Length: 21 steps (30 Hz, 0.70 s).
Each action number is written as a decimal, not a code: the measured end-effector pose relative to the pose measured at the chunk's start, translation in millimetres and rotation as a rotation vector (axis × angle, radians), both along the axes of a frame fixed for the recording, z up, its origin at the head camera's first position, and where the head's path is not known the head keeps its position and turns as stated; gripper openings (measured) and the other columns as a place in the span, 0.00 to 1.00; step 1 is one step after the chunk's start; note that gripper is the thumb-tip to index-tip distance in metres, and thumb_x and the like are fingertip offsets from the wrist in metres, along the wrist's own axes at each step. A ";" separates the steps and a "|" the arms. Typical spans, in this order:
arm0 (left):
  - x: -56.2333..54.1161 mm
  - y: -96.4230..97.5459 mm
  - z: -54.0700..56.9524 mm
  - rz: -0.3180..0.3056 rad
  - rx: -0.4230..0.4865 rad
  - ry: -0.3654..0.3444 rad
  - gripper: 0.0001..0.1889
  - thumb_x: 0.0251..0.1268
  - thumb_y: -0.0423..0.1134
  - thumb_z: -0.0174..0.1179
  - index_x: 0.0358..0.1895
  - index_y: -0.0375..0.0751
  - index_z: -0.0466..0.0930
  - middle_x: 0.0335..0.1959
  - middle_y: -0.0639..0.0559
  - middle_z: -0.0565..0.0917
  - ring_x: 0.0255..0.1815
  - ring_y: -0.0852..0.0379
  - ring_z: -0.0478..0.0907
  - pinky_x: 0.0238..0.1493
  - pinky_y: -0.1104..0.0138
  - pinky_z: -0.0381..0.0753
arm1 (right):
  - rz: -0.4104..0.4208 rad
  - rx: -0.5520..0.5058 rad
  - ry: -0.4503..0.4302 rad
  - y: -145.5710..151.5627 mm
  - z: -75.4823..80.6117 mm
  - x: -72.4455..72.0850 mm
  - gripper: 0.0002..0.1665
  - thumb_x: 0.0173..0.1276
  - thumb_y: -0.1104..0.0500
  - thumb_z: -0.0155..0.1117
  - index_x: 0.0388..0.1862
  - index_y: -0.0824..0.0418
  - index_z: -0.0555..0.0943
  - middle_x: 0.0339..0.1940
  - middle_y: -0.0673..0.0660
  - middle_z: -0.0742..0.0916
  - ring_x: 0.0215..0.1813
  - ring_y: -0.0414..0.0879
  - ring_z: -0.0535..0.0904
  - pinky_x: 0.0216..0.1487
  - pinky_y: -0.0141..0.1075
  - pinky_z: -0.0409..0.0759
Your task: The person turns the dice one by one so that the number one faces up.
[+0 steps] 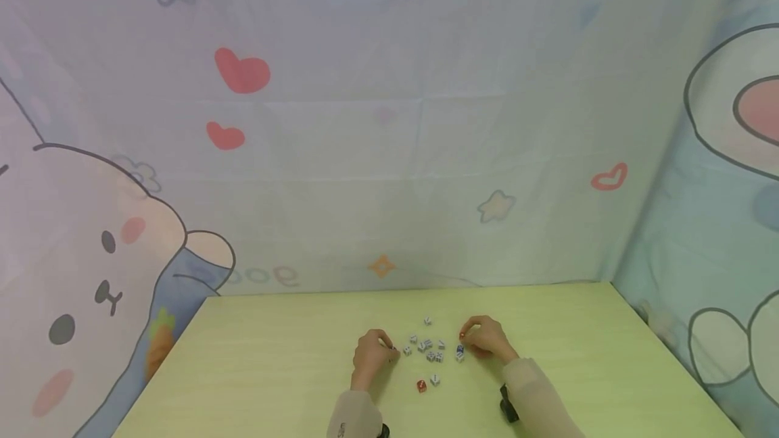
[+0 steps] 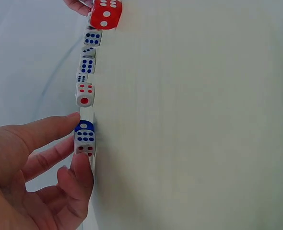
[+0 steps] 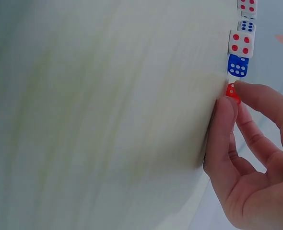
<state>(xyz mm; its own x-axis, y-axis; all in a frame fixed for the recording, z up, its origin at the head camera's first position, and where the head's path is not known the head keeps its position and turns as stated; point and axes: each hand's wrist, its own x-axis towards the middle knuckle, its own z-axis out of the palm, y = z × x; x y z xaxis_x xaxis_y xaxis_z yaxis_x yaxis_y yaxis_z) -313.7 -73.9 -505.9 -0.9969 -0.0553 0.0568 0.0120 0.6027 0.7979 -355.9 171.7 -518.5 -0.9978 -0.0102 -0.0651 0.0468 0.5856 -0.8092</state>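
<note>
Small dice lie on the pale yellow-green table. My left hand (image 1: 372, 355) is at the left of the scattered dice. Its thumb and finger close on a white die (image 2: 85, 140) with blue pips, and a blue die (image 2: 84, 125) sits right against it between the fingertips. At the other side, my right hand (image 1: 487, 336) pinches a red die (image 3: 232, 92) between thumb and fingertip. Just beyond that stand another blue die (image 3: 238, 65) and a white die (image 3: 241, 43) with red pips. In the head view, a separate red die (image 1: 421, 386) lies nearer me.
Several white dice, among them one white die (image 1: 428, 320) farthest back, are spread between the hands. One white die (image 1: 435, 379) lies beside the nearer red one. A printed cloth (image 1: 389, 208) hangs behind the table (image 1: 274, 357). A black wrist device (image 1: 508, 405) is by the right sleeve.
</note>
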 end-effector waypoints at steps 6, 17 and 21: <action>0.4 -1.4 -1.3 0.002 -0.013 0.013 0.06 0.45 0.32 0.64 0.25 0.35 0.76 0.21 0.46 0.80 0.17 0.58 0.72 0.16 0.69 0.67 | 0.006 -0.038 -0.034 1.7 2.5 1.2 0.08 0.51 0.60 0.65 0.31 0.62 0.80 0.18 0.55 0.80 0.18 0.43 0.72 0.16 0.31 0.71; 2.5 -1.7 -3.7 0.001 -0.018 0.027 0.05 0.47 0.32 0.64 0.25 0.35 0.76 0.19 0.47 0.80 0.15 0.60 0.71 0.14 0.70 0.67 | 0.027 0.020 0.016 4.2 6.8 5.2 0.05 0.51 0.62 0.64 0.27 0.62 0.80 0.16 0.54 0.78 0.15 0.41 0.69 0.14 0.30 0.71; 2.8 -1.3 -3.6 0.003 -0.023 0.029 0.05 0.47 0.32 0.63 0.25 0.35 0.76 0.18 0.47 0.80 0.14 0.60 0.71 0.13 0.72 0.66 | 0.014 0.054 0.009 11.1 7.3 6.2 0.05 0.51 0.62 0.64 0.28 0.62 0.80 0.16 0.54 0.77 0.16 0.41 0.69 0.15 0.32 0.73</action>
